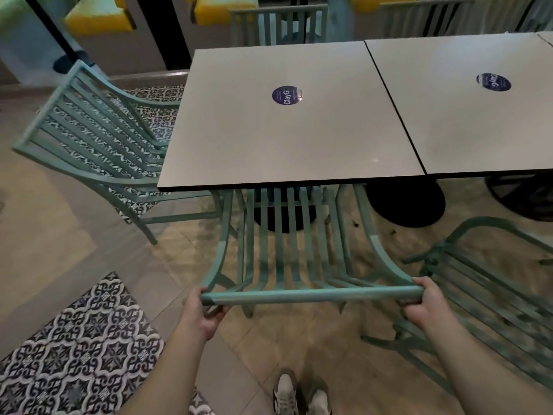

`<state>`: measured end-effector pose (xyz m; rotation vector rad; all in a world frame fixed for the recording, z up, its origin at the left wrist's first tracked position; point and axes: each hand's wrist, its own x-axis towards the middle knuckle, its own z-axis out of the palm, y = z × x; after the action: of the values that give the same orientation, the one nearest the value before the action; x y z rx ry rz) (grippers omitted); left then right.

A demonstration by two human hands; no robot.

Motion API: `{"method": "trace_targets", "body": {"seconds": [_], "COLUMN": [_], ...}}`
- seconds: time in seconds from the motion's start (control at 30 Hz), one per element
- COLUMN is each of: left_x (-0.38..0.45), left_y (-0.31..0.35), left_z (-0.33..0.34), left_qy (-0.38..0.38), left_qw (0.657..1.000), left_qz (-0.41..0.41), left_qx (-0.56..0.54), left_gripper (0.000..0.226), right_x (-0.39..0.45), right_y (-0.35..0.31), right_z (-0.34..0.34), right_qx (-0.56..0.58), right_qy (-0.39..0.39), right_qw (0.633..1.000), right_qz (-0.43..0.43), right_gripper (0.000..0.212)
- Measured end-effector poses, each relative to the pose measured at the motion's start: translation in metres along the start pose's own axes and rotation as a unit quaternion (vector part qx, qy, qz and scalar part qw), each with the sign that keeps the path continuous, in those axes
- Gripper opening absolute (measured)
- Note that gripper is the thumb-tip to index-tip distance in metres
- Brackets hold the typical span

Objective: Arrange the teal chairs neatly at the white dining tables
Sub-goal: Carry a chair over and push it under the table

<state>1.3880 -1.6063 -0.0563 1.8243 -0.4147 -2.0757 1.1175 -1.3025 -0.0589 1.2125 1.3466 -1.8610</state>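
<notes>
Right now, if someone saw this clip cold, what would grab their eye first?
First, the two hands, left hand and right hand, gripping the top rail of a teal chair at bottom centre, its seat partly under the near white table. Next, the round purple sticker in that table's middle. Then the tilted chair at the table's left side.

patterned floor tiles (pixel 89 339), yellow seats (pixel 98 19), grey shoes (pixel 299 393)
</notes>
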Motion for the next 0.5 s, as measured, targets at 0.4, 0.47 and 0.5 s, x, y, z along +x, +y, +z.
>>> {"method": "trace_targets", "body": {"seconds": [0.4,0.47,0.5], "left_x": [0.01,0.012,0.013], "left_y": [0.02,0.023,0.024], "left_z": [0.025,0.028,0.03], "left_qy": [0.014,0.016,0.013], "left_qw": [1.0,1.0,1.0], "left_qz": [0.006,0.006,0.005], "left_qx": [0.0,-0.002,-0.003], "left_gripper": [0.027,0.026,0.026], "right_x": [0.02,0.025,0.027], "right_y": [-0.007,-0.009,-0.011], "right_z": [0.026,0.03,0.031], "right_qx": [-0.015,-0.019,-0.017], "right_qy": [-0.04,-0.043,-0.046], "right_qw": [0.999,0.999,0.999], "right_qz": [-0.019,-0.017,-0.019], "right_gripper": [0.015,0.008,0.007]}}
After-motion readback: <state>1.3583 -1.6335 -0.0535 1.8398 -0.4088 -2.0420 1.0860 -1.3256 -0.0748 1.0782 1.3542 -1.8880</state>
